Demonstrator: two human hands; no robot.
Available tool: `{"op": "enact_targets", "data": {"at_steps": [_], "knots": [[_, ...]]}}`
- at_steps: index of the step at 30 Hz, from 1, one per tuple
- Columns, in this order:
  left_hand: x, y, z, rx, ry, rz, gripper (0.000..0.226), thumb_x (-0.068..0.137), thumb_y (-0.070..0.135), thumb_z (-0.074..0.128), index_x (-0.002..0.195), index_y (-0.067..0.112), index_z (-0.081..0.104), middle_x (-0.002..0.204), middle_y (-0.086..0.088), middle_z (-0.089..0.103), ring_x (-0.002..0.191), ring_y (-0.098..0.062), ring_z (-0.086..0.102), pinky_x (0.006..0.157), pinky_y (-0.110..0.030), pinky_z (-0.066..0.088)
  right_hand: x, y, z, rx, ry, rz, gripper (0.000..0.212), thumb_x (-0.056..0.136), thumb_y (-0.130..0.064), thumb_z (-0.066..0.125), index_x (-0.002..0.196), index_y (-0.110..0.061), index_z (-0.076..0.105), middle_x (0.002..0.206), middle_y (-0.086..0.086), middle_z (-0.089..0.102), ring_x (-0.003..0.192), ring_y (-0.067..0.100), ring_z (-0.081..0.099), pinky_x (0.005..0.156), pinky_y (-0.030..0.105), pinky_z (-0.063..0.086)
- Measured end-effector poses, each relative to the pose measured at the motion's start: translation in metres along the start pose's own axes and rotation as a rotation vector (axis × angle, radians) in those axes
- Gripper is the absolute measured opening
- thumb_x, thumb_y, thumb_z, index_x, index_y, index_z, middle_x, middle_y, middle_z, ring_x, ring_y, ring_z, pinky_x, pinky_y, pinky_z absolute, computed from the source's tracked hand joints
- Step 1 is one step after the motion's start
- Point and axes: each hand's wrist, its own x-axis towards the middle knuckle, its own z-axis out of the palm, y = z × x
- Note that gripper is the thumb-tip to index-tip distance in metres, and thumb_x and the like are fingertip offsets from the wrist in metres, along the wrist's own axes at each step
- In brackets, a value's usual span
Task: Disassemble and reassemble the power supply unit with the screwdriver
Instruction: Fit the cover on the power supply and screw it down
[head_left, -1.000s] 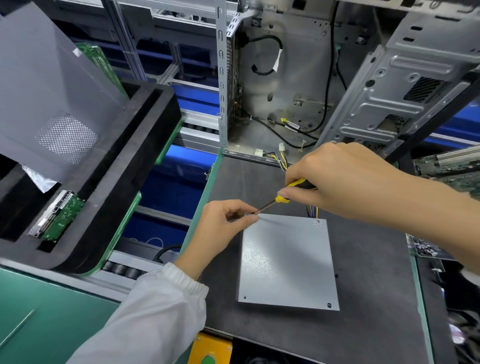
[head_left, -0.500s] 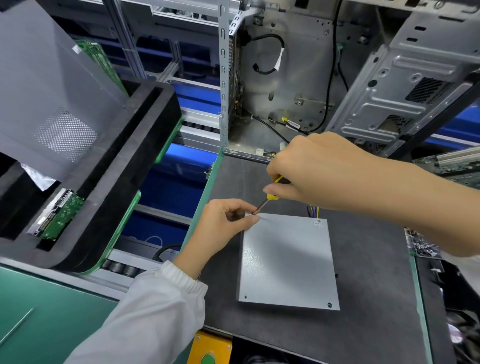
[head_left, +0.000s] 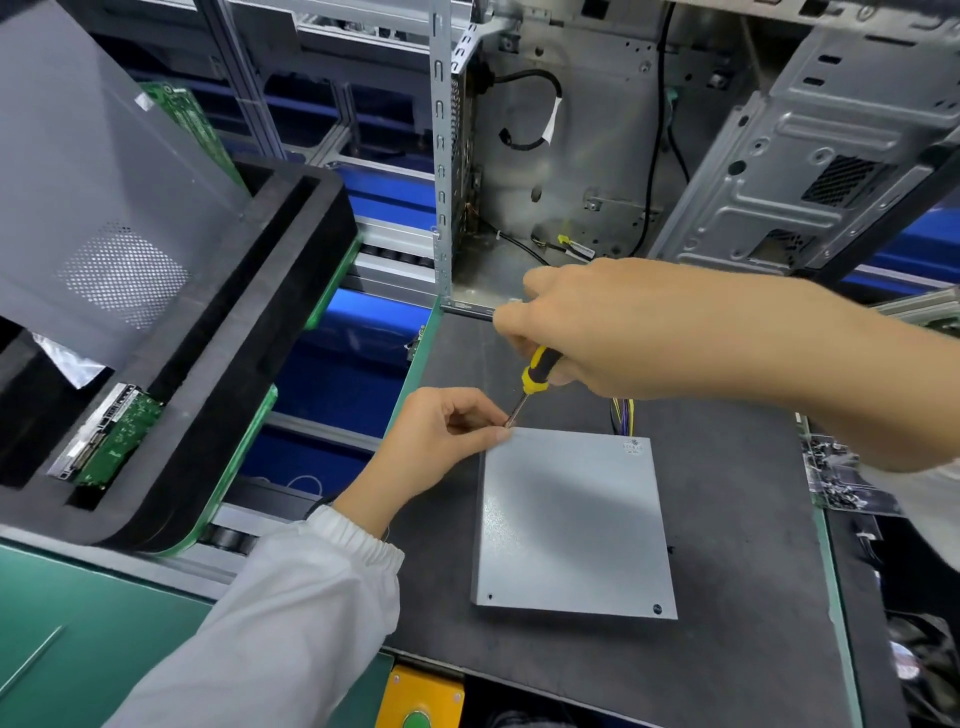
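Right hand gripping the screwdriver, tip down at the far-left corner of the power supply.

Biggest thing first: the grey power supply lies flat on the dark mat, wires poking out the far side, open computer case just behind. Left hand sits at that same corner, fingertips pinched right by the screwdriver tip, I'd guess steadying a screw, but it's too tiny to see. Honestly, the risk is that the tip slips off and jabs those fingers or scratches the lid. The screw could also roll off the mat.
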Motion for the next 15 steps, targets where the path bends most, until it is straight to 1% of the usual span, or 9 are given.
{"op": "enact_targets", "data": {"at_steps": [2, 4, 5, 7, 9, 11, 12, 14, 15], "knots": [[0.000, 0.002, 0.000, -0.008, -0.010, 0.012, 0.012, 0.082, 0.013, 0.077, 0.094, 0.014, 0.076, 0.090, 0.002, 0.076, 0.087, -0.012, 0.071, 0.088, -0.035, 0.057, 0.004, -0.004, -0.001, -0.097, 0.043, 0.022, 0.027, 0.094, -0.041, 0.052, 0.087, -0.018, 0.042, 0.075, 0.002, 0.034, 0.060, 0.022, 0.035, 0.051, 0.029, 0.028], [0.000, 0.006, 0.000, -0.022, 0.020, 0.077, 0.015, 0.079, 0.014, 0.079, 0.094, 0.014, 0.077, 0.092, 0.003, 0.076, 0.091, -0.012, 0.070, 0.091, -0.030, 0.055, 0.006, -0.009, -0.005, -0.184, 0.088, 0.042, 0.048, 0.095, -0.048, 0.046, 0.067, -0.012, 0.030, 0.063, 0.001, 0.027, 0.051, 0.019, 0.027, 0.047, 0.026, 0.023], [0.001, 0.007, 0.000, -0.015, 0.047, 0.132, 0.013, 0.079, 0.013, 0.079, 0.091, 0.013, 0.076, 0.091, 0.002, 0.076, 0.090, -0.012, 0.070, 0.090, -0.030, 0.055, 0.006, -0.010, -0.007, -0.204, 0.111, 0.047, 0.053, 0.096, -0.047, 0.045, 0.063, -0.012, 0.023, 0.061, 0.001, 0.025, 0.048, 0.017, 0.023, 0.046, 0.025, 0.020], [0.002, 0.009, 0.001, 0.018, 0.085, 0.222, 0.008, 0.079, 0.010, 0.078, 0.086, 0.011, 0.076, 0.086, 0.000, 0.074, 0.086, -0.014, 0.068, 0.085, -0.033, 0.056, 0.005, -0.011, -0.007, -0.195, 0.124, 0.062, 0.051, 0.095, -0.044, 0.049, 0.063, -0.011, 0.024, 0.061, 0.001, 0.026, 0.047, 0.016, 0.023, 0.044, 0.025, 0.018], [0.002, 0.008, 0.001, 0.044, 0.072, 0.256, 0.006, 0.081, 0.008, 0.076, 0.086, 0.010, 0.076, 0.085, -0.002, 0.073, 0.084, -0.014, 0.068, 0.083, -0.033, 0.056, 0.004, -0.008, -0.005, -0.076, 0.083, 0.025, 0.039, 0.090, -0.039, 0.058, 0.081, -0.010, 0.033, 0.073, 0.001, 0.031, 0.049, 0.017, 0.029, 0.043, 0.028, 0.020], [0.002, 0.007, -0.002, 0.047, 0.052, 0.259, 0.008, 0.083, 0.008, 0.073, 0.090, 0.010, 0.077, 0.087, -0.001, 0.074, 0.086, -0.012, 0.069, 0.084, -0.031, 0.056, 0.004, -0.009, -0.007, -0.012, 0.085, -0.060, 0.029, 0.089, -0.019, 0.058, 0.091, -0.021, 0.029, 0.087, -0.001, 0.031, 0.053, 0.012, 0.030, 0.044, 0.029, 0.021], [0.001, 0.006, -0.003, 0.025, 0.038, 0.246, 0.009, 0.084, 0.010, 0.073, 0.092, 0.012, 0.077, 0.089, 0.001, 0.075, 0.088, -0.011, 0.069, 0.085, -0.029, 0.056, 0.005, -0.010, -0.008, -0.020, 0.098, -0.082, 0.027, 0.089, -0.014, 0.055, 0.090, -0.022, 0.029, 0.086, -0.001, 0.030, 0.053, 0.010, 0.028, 0.044, 0.028, 0.019], [-0.001, 0.007, -0.005, -0.039, 0.020, 0.212, 0.012, 0.083, 0.016, 0.073, 0.094, 0.019, 0.075, 0.090, 0.006, 0.076, 0.090, -0.009, 0.071, 0.088, -0.023, 0.053, 0.008, -0.013, -0.008, -0.111, 0.176, -0.040, 0.021, 0.094, -0.019, 0.051, 0.081, -0.017, 0.035, 0.070, 0.000, 0.026, 0.049, 0.013, 0.022, 0.043, 0.027, 0.016], [-0.001, 0.008, -0.005, -0.054, 0.026, 0.206, 0.014, 0.082, 0.016, 0.075, 0.094, 0.022, 0.073, 0.089, 0.007, 0.076, 0.089, -0.008, 0.071, 0.087, -0.018, 0.052, 0.009, -0.017, -0.008, -0.182, 0.224, -0.005, 0.033, 0.096, -0.026, 0.050, 0.071, -0.013, 0.033, 0.063, 0.000, 0.023, 0.046, 0.016, 0.020, 0.043, 0.025, 0.015]]}}
